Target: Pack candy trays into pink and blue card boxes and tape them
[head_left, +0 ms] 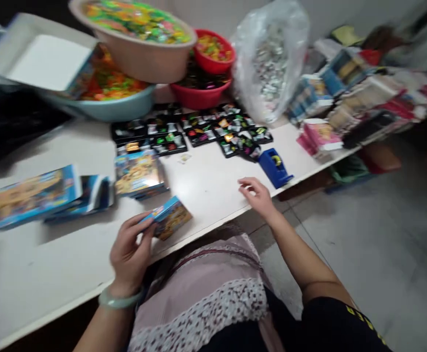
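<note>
My left hand [131, 247] is closed on one end of a small blue-and-yellow printed cardboard box [175, 218], held tilted near the table's front edge. Above the white tabletop, my right hand [256, 196] has its fingers apart and holds nothing. Closest to it on the right is a blue tape dispenser [274, 167] with a yellowish roll. Behind the held box lies a stack of similar printed boxes [140, 173]. Further left are a larger flat printed box [35, 195] and a partly folded one [96, 193].
Black trays [199, 128] of wrapped sweets line the back. Behind them stand a beige tub [140, 54], a light-blue basin [125, 107], red bowls [206, 93] and a clear plastic bag [272, 63]. Stacked cartons [360, 93] crowd the right end. The table's front edge [213, 218] runs before me.
</note>
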`<state>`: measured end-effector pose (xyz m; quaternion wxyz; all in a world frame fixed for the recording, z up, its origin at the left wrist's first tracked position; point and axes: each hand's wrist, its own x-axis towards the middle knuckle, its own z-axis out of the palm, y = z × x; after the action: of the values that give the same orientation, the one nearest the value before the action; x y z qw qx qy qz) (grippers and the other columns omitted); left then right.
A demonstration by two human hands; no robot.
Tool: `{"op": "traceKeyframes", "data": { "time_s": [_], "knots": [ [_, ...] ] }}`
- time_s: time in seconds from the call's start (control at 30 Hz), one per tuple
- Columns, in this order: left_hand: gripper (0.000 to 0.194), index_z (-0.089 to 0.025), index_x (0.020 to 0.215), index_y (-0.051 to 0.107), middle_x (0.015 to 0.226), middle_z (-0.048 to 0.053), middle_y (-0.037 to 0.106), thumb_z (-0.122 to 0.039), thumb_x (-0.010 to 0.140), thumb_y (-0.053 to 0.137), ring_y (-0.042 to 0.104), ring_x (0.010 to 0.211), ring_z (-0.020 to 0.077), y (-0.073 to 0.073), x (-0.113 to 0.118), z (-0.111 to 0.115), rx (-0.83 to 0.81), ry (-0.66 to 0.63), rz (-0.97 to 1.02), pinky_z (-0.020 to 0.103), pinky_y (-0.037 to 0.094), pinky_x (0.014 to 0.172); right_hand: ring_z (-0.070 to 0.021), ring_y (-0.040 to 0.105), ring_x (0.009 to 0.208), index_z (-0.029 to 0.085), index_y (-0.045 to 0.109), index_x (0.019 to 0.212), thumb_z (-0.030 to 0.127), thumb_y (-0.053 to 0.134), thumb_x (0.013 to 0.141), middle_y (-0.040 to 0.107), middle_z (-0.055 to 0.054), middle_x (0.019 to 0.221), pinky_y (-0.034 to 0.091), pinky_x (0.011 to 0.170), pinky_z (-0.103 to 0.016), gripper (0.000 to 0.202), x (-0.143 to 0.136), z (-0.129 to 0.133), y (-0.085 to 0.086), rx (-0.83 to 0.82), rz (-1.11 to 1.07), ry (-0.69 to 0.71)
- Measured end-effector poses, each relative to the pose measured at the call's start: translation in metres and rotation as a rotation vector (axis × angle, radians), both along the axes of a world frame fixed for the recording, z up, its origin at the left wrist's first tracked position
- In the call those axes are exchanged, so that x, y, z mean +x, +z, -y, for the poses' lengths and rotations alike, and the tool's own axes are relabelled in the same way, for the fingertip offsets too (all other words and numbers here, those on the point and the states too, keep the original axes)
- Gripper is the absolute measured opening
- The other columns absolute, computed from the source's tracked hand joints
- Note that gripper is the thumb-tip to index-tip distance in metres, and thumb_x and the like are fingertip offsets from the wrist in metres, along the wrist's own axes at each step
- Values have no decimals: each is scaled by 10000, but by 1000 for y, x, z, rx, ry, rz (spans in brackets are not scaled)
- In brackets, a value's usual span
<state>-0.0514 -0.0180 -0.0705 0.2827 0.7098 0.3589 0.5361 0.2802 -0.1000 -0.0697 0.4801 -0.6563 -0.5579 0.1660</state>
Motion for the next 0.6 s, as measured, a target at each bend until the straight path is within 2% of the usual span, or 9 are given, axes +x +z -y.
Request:
{"op": "traceKeyframes", "data": {
  "time_s": [0.07, 0.1, 0.17, 0.23, 0.33, 0.43, 0.5, 0.6],
  "knots": [
    [384, -414, 1014, 710, 1066, -85, 706, -161, 725, 736, 665, 919, 222, -1, 8, -5, 33, 58, -11, 510, 574, 860, -197, 627, 831, 174, 650, 1034, 298, 550, 890, 633, -107, 1010, 545, 780, -372, 216, 65, 18, 7, -61, 177, -329],
    [408, -455, 1005, 708, 1052, -111, 705, -170, 714, 739, 661, 897, 226, 0, 11, -6, 29, 76, -20, 535, 567, 860, -207, 621, 838, 154, 661, 1035, 277, 563, 875, 619, -124, 1030, 530, 826, -402, 225, 92, 26, 10, -116, 254, -443],
    [417, -504, 990, 699, 1036, -145, 695, -193, 714, 728, 649, 878, 227, 6, 14, -5, -15, 87, -45, 561, 554, 868, -234, 616, 890, 135, 695, 981, 254, 608, 838, 597, -144, 1047, 492, 909, -444, 205, 132, 37, 14, -250, 341, -555],
    [407, -518, 995, 691, 1052, -154, 682, -212, 726, 707, 639, 899, 228, 11, 15, -3, -67, 86, -63, 558, 544, 878, -242, 612, 919, 157, 720, 837, 264, 665, 794, 592, -123, 1003, 469, 950, -442, 128, 152, 40, 13, -344, 269, -561],
    [394, -471, 986, 708, 1034, -114, 688, -221, 682, 725, 645, 872, 224, 10, 12, -5, -46, 89, -80, 486, 558, 778, -215, 611, 889, 195, 699, 673, 348, 766, 684, 604, -65, 912, 496, 923, -396, 167, 160, 38, 3, -315, -80, -532],
    [420, -415, 971, 731, 990, -56, 705, -202, 610, 754, 658, 818, 222, 1, 7, -11, 30, 78, -94, 416, 544, 683, -173, 623, 784, 204, 702, 753, 546, 735, 655, 644, -45, 925, 569, 768, -360, 358, 155, 42, -11, -258, -315, -522],
    [449, -420, 995, 727, 1017, -46, 706, -195, 607, 744, 666, 849, 231, -3, 3, -13, 34, 67, -110, 434, 549, 748, -146, 629, 724, 208, 694, 857, 656, 655, 681, 667, -37, 933, 592, 690, -337, 483, 151, 48, -19, -239, -391, -519],
    [462, -466, 1000, 715, 1031, -70, 705, -213, 614, 731, 669, 862, 241, -2, 1, -12, 21, 62, -129, 477, 552, 821, -133, 646, 696, 210, 667, 896, 704, 625, 681, 675, -23, 850, 610, 671, -321, 540, 147, 56, -25, -220, -479, -516]
  ]
}}
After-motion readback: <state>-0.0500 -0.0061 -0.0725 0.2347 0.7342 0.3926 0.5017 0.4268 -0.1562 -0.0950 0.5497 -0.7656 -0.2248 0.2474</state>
